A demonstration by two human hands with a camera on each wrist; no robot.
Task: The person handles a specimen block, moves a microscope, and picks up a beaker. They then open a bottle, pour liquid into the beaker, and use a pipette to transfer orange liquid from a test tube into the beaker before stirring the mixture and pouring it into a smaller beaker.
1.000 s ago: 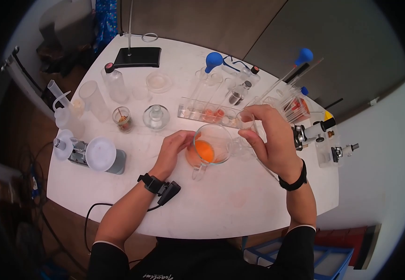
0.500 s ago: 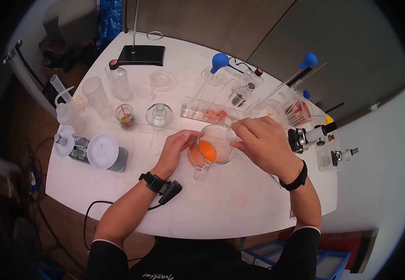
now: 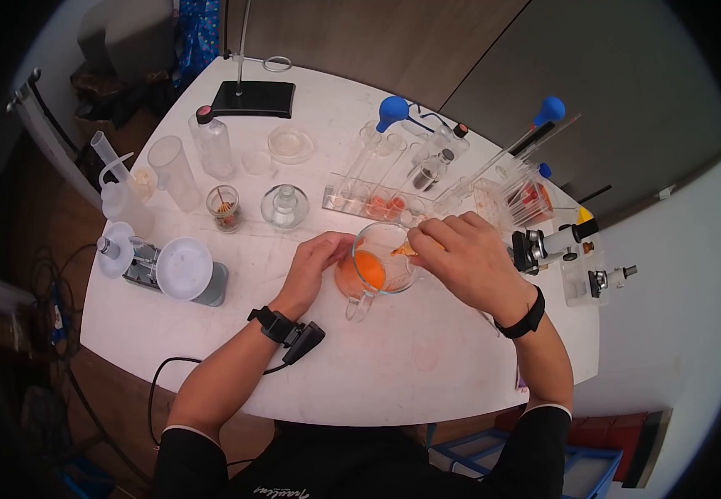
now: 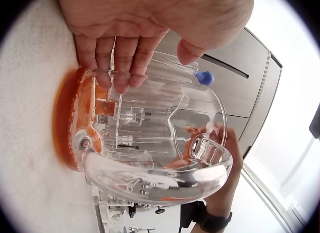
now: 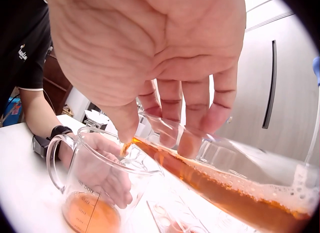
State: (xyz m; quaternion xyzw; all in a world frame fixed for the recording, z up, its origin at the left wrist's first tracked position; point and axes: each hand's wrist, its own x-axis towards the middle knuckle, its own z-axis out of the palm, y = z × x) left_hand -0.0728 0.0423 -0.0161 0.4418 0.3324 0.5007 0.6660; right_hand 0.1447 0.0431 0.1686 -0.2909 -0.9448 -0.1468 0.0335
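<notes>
A clear glass measuring jug (image 3: 360,308) with a handle stands on the white table, orange liquid (image 3: 369,270) in its bottom. My left hand (image 3: 309,270) rests along the jug's left side with fairly straight fingers (image 4: 122,67) against the glass. With my right hand (image 3: 470,264) I grip a clear glass vessel (image 5: 225,188), tall and tube-like, by its mouth end. It lies steeply tilted, with orange, bubbly liquid running along its lower side. Its lip is over the jug's rim, and orange liquid shows right at that lip. In the head view my hand mostly hides the vessel.
Behind the jug is a test-tube rack (image 3: 352,204) with tubes. A glass spirit-lamp-like bottle (image 3: 284,206), a small jar (image 3: 225,209) and a balance (image 3: 182,270) are to the left. Microscopes (image 3: 543,245) stand right. A ring stand (image 3: 252,98) is at the back.
My right hand has moved left and tipped the glass vessel over the jug; orange liquid now shows at its lip. The left hand stays at the jug. The head view has shifted slightly.
</notes>
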